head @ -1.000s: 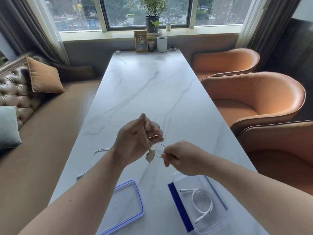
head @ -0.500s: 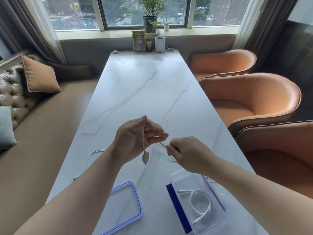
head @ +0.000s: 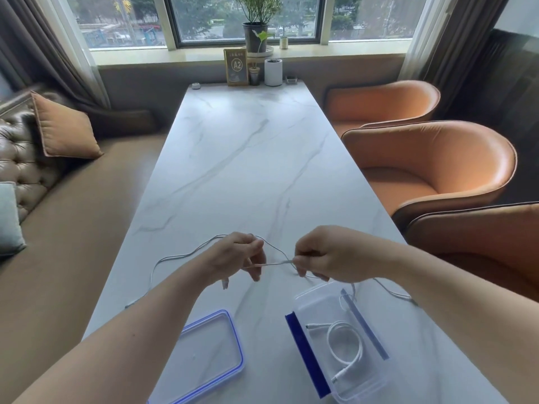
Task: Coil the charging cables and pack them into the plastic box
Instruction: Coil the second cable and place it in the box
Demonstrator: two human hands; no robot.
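Note:
A thin white charging cable (head: pixel 274 263) is stretched between both hands above the near part of the marble table (head: pixel 245 158). My left hand (head: pixel 236 256) pinches one stretch of it, with a plug hanging just below the fingers. My right hand (head: pixel 323 253) grips it a short way to the right. Loose cable trails left across the table and right past my right forearm. The clear plastic box (head: pixel 309 298) with blue clips stands open at the near right, below my right hand. One coiled white cable (head: pixel 345 349) lies inside it.
The box's lid (head: pixel 204 357), clear with a blue rim, lies flat at the near left. Orange armchairs (head: pixel 431 170) line the table's right side and a brown sofa (head: pixel 43 199) the left. A sign, cup and plant pot (head: pixel 256 36) stand at the far end.
My hands have moved apart and lower, pulling the cable straight between them. A loop of cable now lies across the table behind my left hand. The view has tilted down slightly.

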